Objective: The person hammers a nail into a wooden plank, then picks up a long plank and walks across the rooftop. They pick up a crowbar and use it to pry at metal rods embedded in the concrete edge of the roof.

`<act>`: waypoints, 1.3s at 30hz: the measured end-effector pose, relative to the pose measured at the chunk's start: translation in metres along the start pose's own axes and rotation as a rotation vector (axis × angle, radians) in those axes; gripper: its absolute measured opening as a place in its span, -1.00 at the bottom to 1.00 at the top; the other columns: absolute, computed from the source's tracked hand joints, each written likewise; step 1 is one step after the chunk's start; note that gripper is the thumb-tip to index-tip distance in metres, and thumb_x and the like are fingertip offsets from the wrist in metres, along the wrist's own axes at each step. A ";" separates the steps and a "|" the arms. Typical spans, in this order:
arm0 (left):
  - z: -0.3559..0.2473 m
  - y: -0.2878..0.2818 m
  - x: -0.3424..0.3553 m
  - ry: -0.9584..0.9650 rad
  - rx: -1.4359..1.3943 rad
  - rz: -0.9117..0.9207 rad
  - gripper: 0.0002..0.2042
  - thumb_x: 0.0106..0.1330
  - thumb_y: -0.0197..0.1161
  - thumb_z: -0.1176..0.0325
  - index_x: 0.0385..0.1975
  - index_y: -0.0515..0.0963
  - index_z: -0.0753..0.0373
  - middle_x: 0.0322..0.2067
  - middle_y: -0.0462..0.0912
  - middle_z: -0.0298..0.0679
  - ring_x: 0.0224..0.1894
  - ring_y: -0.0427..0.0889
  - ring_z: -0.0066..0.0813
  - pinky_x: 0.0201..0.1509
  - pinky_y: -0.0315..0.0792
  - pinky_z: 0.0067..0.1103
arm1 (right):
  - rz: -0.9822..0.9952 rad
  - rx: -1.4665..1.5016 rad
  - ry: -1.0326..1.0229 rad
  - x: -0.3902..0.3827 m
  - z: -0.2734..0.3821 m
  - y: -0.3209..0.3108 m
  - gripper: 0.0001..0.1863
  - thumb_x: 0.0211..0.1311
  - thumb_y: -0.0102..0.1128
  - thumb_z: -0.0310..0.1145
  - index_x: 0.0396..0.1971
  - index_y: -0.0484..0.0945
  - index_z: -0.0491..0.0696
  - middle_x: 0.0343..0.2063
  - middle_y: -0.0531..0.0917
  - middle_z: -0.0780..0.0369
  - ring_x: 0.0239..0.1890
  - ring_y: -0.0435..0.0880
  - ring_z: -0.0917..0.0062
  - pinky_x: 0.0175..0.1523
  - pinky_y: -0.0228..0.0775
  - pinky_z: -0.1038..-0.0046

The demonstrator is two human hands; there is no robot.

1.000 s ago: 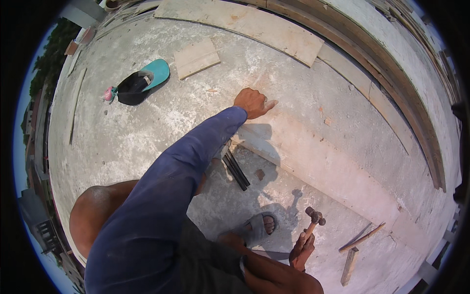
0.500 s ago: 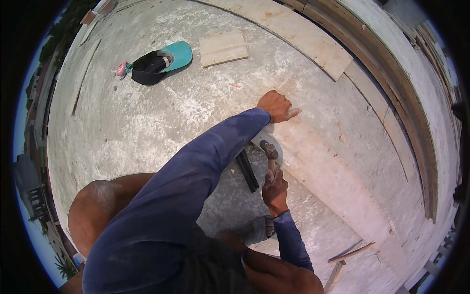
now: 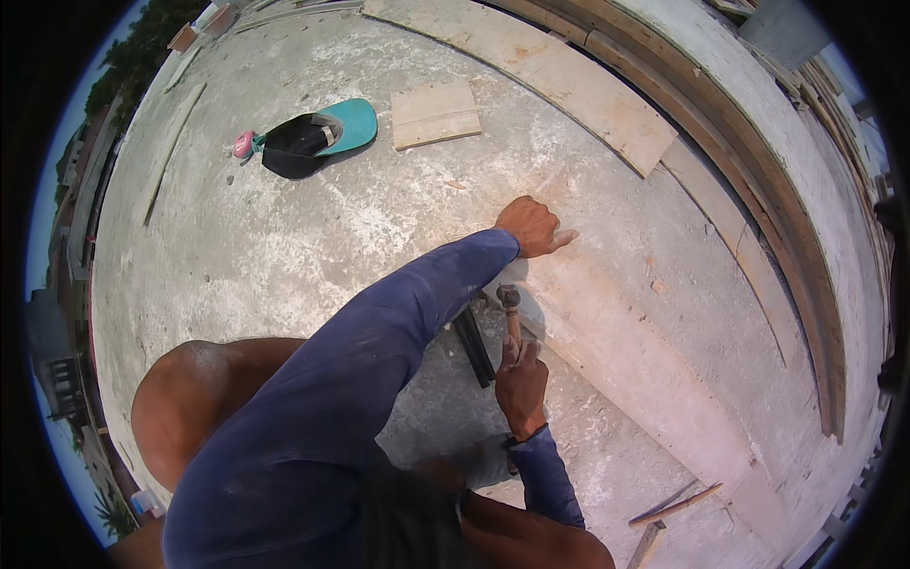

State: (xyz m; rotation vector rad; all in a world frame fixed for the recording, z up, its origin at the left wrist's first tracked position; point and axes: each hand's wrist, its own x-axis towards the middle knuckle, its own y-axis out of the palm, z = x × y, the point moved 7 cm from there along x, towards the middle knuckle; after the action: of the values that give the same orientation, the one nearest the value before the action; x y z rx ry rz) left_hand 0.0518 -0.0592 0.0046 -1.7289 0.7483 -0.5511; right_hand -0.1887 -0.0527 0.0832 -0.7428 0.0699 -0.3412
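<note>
A long pale wooden plank (image 3: 635, 365) lies flat on rough concrete, running from upper middle to lower right. My left hand (image 3: 531, 228) is closed into a fist at its far end, thumb sticking out to the right; the curled fingers hide what they hold, if anything. Nearer to me, my right hand (image 3: 521, 384) is closed around the wooden handle of a hammer (image 3: 509, 299). The hammer's dark head points away from me, beside the plank's left edge. Two dark parallel bars (image 3: 474, 349) lie on the concrete left of the hammer, partly hidden by my left sleeve.
A black and teal cap (image 3: 318, 140) and a square board (image 3: 435, 115) lie farther off. Long boards (image 3: 550, 71) and brown beams (image 3: 739, 161) curve along the right side. Wood scraps (image 3: 675, 504) are at lower right, a thin strip (image 3: 173, 156) at far left.
My right hand and the hammer have shifted slightly left, and the hammer's head has turned. My left hand keeps its place at the plank's end. The whole view has shifted a little.
</note>
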 end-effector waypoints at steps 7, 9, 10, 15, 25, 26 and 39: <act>-0.001 0.002 -0.001 -0.011 -0.019 0.062 -0.31 0.47 -0.11 -0.25 -0.44 0.76 0.25 -0.53 0.71 -0.01 -0.37 0.69 -0.08 -0.02 0.50 -0.25 | -0.382 0.486 -0.418 -0.018 0.015 -0.042 -0.57 0.56 -0.09 0.00 -0.39 0.29 -0.07 -0.65 0.48 0.16 -0.70 0.46 0.27 -0.60 0.25 0.34; -0.004 0.005 -0.002 0.011 -0.021 0.059 -0.31 0.47 -0.11 -0.25 -0.45 0.76 0.25 -0.53 0.71 -0.02 -0.37 0.69 -0.07 -0.03 0.49 -0.25 | 0.255 -0.244 0.140 -0.007 -0.024 0.015 -0.68 0.46 0.15 -0.20 -0.18 0.41 -0.20 -0.56 0.62 -0.07 -0.53 0.66 -0.03 -0.48 0.47 0.16; -0.009 0.005 -0.005 0.033 -0.006 0.025 -0.31 0.47 -0.11 -0.24 -0.45 0.76 0.25 -0.54 0.71 -0.02 -0.37 0.69 -0.07 -0.02 0.49 -0.25 | 0.135 -0.203 0.138 -0.004 -0.026 0.009 -0.68 0.47 0.12 -0.20 -0.16 0.41 -0.20 -0.55 0.62 -0.07 -0.53 0.65 -0.04 -0.47 0.47 0.17; -0.006 0.000 -0.002 -0.008 -0.024 0.025 -0.30 0.49 -0.15 -0.22 -0.47 0.75 0.28 -0.47 0.73 0.01 -0.33 0.71 -0.08 0.04 0.48 -0.25 | -0.481 0.459 -0.405 -0.012 -0.003 -0.044 -0.55 0.53 -0.02 0.00 -0.37 0.38 -0.12 -0.62 0.50 0.06 -0.70 0.44 0.16 -0.56 0.25 0.29; -0.006 0.000 0.006 0.008 -0.070 0.178 -0.29 0.48 -0.15 -0.23 -0.44 0.75 0.29 -0.42 0.74 0.03 -0.27 0.71 -0.08 0.11 0.45 -0.24 | -0.442 0.159 -0.120 -0.001 -0.005 -0.049 -0.56 0.54 -0.05 -0.03 -0.38 0.32 -0.13 -0.72 0.41 0.14 -0.75 0.35 0.32 -0.58 0.13 0.32; -0.006 -0.002 0.006 -0.017 -0.039 0.134 -0.29 0.48 -0.15 -0.23 -0.43 0.75 0.29 -0.42 0.74 0.03 -0.27 0.71 -0.07 0.11 0.45 -0.25 | -0.554 0.473 -0.249 -0.007 -0.002 -0.060 -0.55 0.56 -0.12 -0.03 -0.42 0.27 -0.11 -0.71 0.33 0.24 -0.74 0.21 0.56 -0.57 0.04 0.43; -0.009 0.004 0.009 -0.020 -0.037 0.024 -0.32 0.46 -0.11 -0.24 -0.50 0.74 0.26 -0.53 0.70 0.01 -0.38 0.68 -0.07 0.01 0.46 -0.26 | -0.320 0.048 -0.292 -0.002 -0.013 -0.024 -0.71 0.40 0.19 -0.24 -0.28 0.40 -0.18 -0.63 0.63 -0.05 -0.63 0.63 -0.01 -0.55 0.44 0.11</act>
State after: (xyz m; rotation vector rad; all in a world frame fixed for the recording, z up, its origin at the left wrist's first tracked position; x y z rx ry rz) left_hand 0.0509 -0.0725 0.0033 -1.7543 0.7687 -0.5060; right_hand -0.2000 -0.0771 0.0893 -0.7500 -0.3356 -0.5333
